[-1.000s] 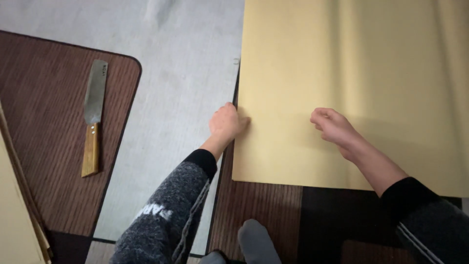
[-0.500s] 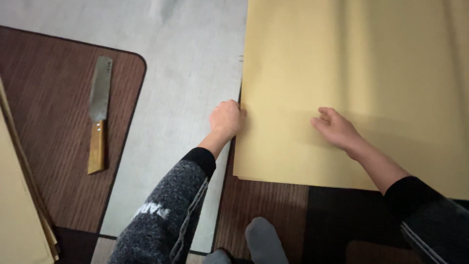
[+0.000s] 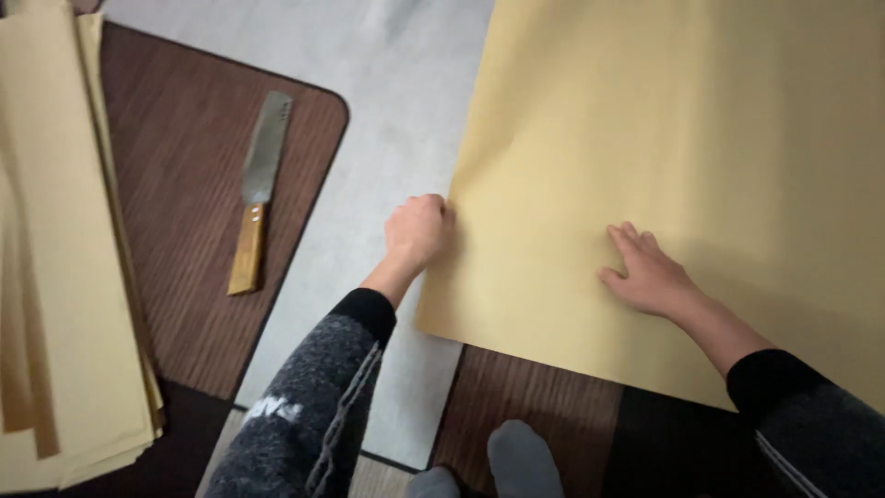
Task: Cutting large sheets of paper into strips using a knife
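The left hand is curled into a loose fist, knuckles pressed to the left edge of a large yellow paper sheet; the right hand lies flat and spread on that sheet, fingers apart, holding nothing. Well off to the left of the left hand a knife with a wooden handle rests on a dark brown mat; farther left sits a stack of yellow paper; a grey sheet lies beneath the fist.

- The left hand is curled into a loose fist, knuckles up, its forearm in a dark grey sleeve reaching forward.
- The right hand lies flat, palm down, fingers together and pointing ahead, the wrist bare.
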